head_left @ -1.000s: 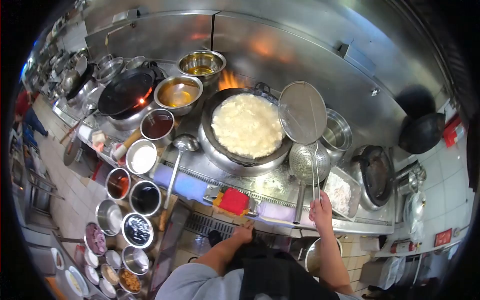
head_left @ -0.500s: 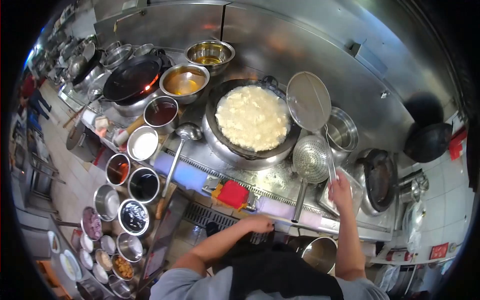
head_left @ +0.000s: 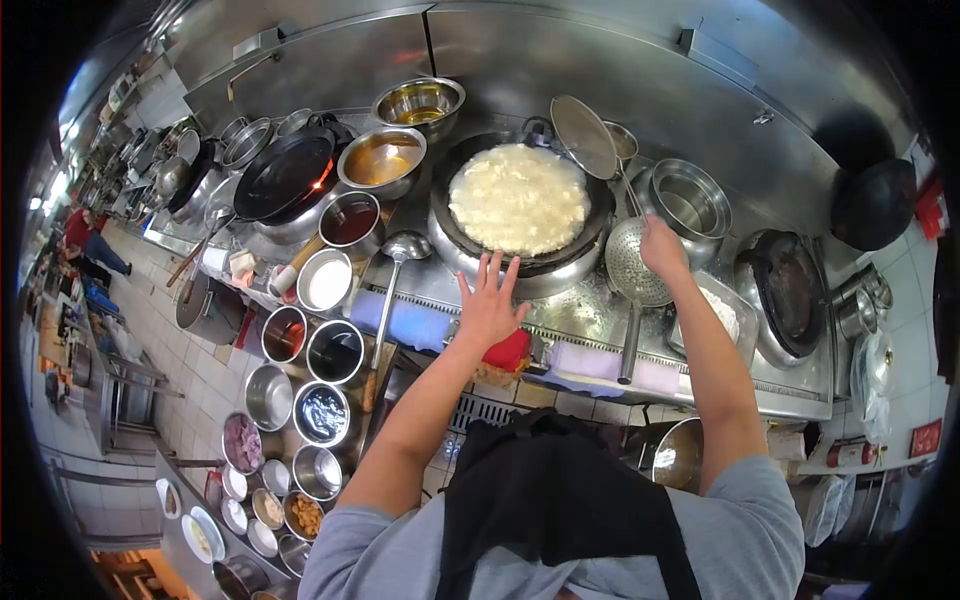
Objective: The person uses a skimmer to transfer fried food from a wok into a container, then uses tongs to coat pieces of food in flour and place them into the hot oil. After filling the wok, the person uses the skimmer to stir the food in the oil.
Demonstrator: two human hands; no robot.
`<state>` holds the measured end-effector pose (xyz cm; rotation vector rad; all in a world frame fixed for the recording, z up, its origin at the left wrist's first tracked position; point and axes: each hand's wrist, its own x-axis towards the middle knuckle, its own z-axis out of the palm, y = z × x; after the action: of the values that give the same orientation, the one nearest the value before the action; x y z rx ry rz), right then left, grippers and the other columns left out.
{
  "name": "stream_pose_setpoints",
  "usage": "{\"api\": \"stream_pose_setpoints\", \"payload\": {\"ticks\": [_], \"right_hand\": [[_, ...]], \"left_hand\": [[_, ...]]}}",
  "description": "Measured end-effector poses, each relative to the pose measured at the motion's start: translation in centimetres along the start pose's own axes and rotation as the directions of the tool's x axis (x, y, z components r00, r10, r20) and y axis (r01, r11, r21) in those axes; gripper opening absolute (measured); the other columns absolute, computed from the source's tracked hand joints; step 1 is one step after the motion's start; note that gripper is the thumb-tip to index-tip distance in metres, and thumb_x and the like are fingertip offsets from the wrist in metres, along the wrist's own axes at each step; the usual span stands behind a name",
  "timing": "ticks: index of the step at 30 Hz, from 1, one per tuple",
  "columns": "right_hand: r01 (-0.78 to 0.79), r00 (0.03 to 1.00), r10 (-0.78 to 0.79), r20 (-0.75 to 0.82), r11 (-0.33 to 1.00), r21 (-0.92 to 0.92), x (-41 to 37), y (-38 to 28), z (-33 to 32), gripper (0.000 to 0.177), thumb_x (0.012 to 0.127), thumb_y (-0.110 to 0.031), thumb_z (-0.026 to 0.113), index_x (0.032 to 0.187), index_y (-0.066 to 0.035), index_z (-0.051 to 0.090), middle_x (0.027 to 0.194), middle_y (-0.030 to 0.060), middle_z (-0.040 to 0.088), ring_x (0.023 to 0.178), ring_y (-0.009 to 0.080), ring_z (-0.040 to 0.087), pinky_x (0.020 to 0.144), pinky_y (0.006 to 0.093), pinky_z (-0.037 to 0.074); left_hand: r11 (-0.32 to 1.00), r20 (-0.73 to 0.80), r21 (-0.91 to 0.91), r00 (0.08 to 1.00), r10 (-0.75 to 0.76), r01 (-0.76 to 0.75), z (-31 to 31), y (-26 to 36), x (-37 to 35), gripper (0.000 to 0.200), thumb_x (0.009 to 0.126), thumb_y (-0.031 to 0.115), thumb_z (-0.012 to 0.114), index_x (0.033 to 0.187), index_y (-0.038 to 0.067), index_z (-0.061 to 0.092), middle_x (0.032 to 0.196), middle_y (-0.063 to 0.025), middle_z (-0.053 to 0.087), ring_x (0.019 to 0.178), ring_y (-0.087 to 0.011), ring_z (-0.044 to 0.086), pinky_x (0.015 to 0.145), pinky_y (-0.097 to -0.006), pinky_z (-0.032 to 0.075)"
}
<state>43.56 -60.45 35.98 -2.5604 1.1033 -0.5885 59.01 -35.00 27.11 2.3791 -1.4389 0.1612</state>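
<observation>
My left hand (head_left: 490,308) is spread, palm down, near the front rim of the wok (head_left: 600,225); whether it touches the rim I cannot tell. Pale, foamy food (head_left: 520,200) fills the wok. At the right, my right hand (head_left: 662,248) is closed round the handle of a mesh strainer (head_left: 584,136), whose round head is tilted over the wok's back right edge. A perforated ladle (head_left: 637,265) lies beside the wok, under and left of my right hand. The red cloth (head_left: 510,350) is partly hidden behind my left hand.
Metal bowls of oil (head_left: 382,160) and sauce pots (head_left: 350,219) stand left of the wok, beside a solid ladle (head_left: 407,245). Nested pots (head_left: 690,200) and a second wok (head_left: 790,290) are at the right. Flames show under a black wok (head_left: 285,178). A person (head_left: 85,235) is far left.
My left hand has moved forward from near my body to the wok's front and opened. My right hand has moved forward and up with the strainer, whose head now sits farther back.
</observation>
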Motion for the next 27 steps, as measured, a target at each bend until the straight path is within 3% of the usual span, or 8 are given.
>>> {"api": "stream_pose_setpoints", "payload": {"ticks": [6,12,15,17,18,20,25,27], "right_hand": [[0.004,1.0,-0.002,0.03,0.998,-0.061,-0.4,0.3,1.5,0.029,0.078,-0.002,0.044,0.106,0.004,0.049,0.093,0.0312,0.056,0.089,0.0441,0.055,0.08,0.05,0.042],[-0.038,0.996,0.047,0.078,0.993,-0.109,-0.8,-1.3,1.3,0.034,0.074,0.001,0.043,0.107,0.005,0.047,0.094,0.031,0.057,0.093,0.045,0.054,0.083,0.0489,0.041],[0.053,0.988,-0.023,0.153,0.98,-0.192,-0.6,-0.6,1.2,0.048,0.076,-0.002,0.042,0.124,0.0,0.041,0.087,0.0303,0.059,0.079,0.0395,0.061,0.068,0.0465,0.048],[-0.22,0.833,0.236,0.5,0.971,-0.092,0.1,-0.5,0.8,0.043,0.078,-0.001,0.04,0.121,-0.003,0.042,0.073,0.0219,0.059,0.053,0.0286,0.059,0.042,0.0402,0.045],[-0.213,0.836,0.23,0.498,0.973,-0.091,0.1,-0.4,1.1,0.043,0.078,-0.001,0.04,0.121,-0.003,0.042,0.073,0.0219,0.059,0.053,0.0286,0.059,0.042,0.0402,0.045],[-0.497,0.782,0.297,0.548,0.828,0.26,-0.4,0.1,2.4,0.033,0.081,-0.003,0.039,0.113,-0.005,0.044,0.06,0.0082,0.051,0.037,0.0132,0.045,0.03,0.0283,0.033],[-0.564,0.698,0.212,0.684,0.751,0.343,-0.6,1.0,4.0,0.019,0.086,-0.007,0.037,0.104,-0.007,0.044,0.057,-0.0008,0.044,0.037,0.0056,0.04,0.031,0.0213,0.031],[-0.577,0.648,0.197,0.736,0.758,0.305,-0.2,0.9,3.6,0.036,0.084,-0.005,0.038,0.12,-0.008,0.042,0.06,0.0009,0.048,0.039,0.0059,0.042,0.032,0.0213,0.031]], "left_hand": [[0.999,0.056,0.02,0.998,-0.036,0.035,1.0,-0.5,0.7,0.077,0.076,0.043,0.059,0.138,0.013,0.024,0.142,-0.0149,0.021,0.133,-0.0321,0.016,0.099,-0.0649,0.015],[0.994,0.04,-0.111,0.999,-0.003,0.007,0.3,-1.1,0.7,0.071,0.076,0.042,0.059,0.132,0.006,0.034,0.139,-0.0171,0.024,0.131,-0.031,0.02,0.098,-0.0662,0.015],[0.994,0.021,-0.11,1.0,-0.006,0.009,0.1,-1.1,0.6,0.069,0.077,0.042,0.059,0.131,0.006,0.036,0.139,-0.0175,0.024,0.131,-0.0319,0.019,0.097,-0.0662,0.016],[0.996,-0.006,-0.086,1.0,-0.007,0.006,0.1,-0.9,0.7,0.069,0.077,0.042,0.059,0.13,0.005,0.037,0.137,-0.0172,0.026,0.13,-0.0323,0.021,0.097,-0.0662,0.016],[0.998,-0.026,-0.064,1.0,0.007,-0.009,0.1,-0.9,0.8,0.069,0.076,0.042,0.06,0.129,0.005,0.038,0.134,-0.017,0.028,0.127,-0.0322,0.024,0.096,-0.067,0.018],[0.999,-0.057,-0.024,0.998,0.025,-0.026,0.2,-0.7,0.7,0.069,0.074,0.042,0.062,0.127,0.005,0.04,0.129,-0.0148,0.033,0.122,-0.0298,0.031,0.094,-0.0666,0.021],[0.999,-0.048,-0.03,0.999,0.009,-0.011,-0.2,-0.8,0.6,0.067,0.073,0.042,0.062,0.126,0.005,0.041,0.126,-0.0118,0.038,0.119,-0.0275,0.034,0.093,-0.0642,0.023],[0.999,-0.065,-0.04,0.998,0.008,-0.011,-0.2,-0.9,0.7,0.067,0.073,0.042,0.062,0.125,0.005,0.042,0.125,-0.011,0.039,0.118,-0.0268,0.036,0.092,-0.0633,0.024]]}}
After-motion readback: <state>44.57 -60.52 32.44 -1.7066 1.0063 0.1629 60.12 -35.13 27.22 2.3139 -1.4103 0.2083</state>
